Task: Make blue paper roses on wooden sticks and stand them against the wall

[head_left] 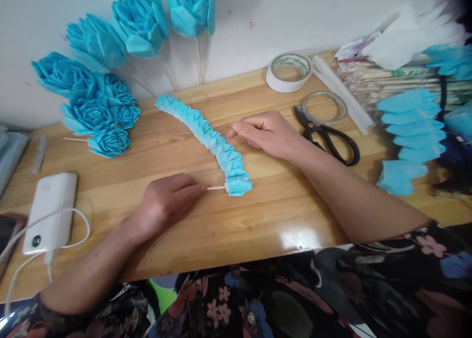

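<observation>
A long curved strip of pleated light-blue paper petals (208,136) lies on the wooden table, running from the back left toward the front. At its near end, a thin wooden stick (216,188) meets the last petal. My left hand (165,200) is closed on the other end of this stick, low over the tabletop. Just right of the strip's middle is my right hand (269,134), its fingers curled and thumb close to the forefinger. Whether anything sits inside those fingers is hidden.
Blue paper flowers (94,114) on sticks stand and lie along the wall. Black-handled scissors (328,136) and tape rolls (289,72) lie behind my right arm. More pleated blue paper (415,126) is at the right. A white power bank (51,212) with a cable lies at the left.
</observation>
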Available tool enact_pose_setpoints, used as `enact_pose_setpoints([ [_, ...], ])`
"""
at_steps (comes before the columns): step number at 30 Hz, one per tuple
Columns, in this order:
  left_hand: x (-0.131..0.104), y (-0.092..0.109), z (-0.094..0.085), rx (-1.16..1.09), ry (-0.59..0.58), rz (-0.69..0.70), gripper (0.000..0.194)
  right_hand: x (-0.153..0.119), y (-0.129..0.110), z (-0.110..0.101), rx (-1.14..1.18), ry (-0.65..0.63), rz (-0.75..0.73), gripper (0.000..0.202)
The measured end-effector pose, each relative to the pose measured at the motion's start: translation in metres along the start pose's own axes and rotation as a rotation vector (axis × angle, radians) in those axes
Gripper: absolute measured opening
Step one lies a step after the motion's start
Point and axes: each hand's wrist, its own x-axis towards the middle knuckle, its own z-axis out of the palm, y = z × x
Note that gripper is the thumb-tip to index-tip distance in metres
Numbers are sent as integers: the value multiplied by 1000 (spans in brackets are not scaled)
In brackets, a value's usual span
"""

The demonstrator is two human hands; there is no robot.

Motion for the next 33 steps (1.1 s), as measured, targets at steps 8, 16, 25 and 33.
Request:
enact_pose_setpoints([
  [8,-3,-4,-1,12,2,-14,20,0,1,1,-17,2,-33,54],
  [16,0,0,-1,11,37,-58,19,0,1,1,-55,10,-39,50],
  [25,1,0,-1,26,36,-55,17,1,0,1,-52,-2,-36,45],
  [33,7,0,-3,6,85,-67,8,0,0,1,-46,2,-30,47],
])
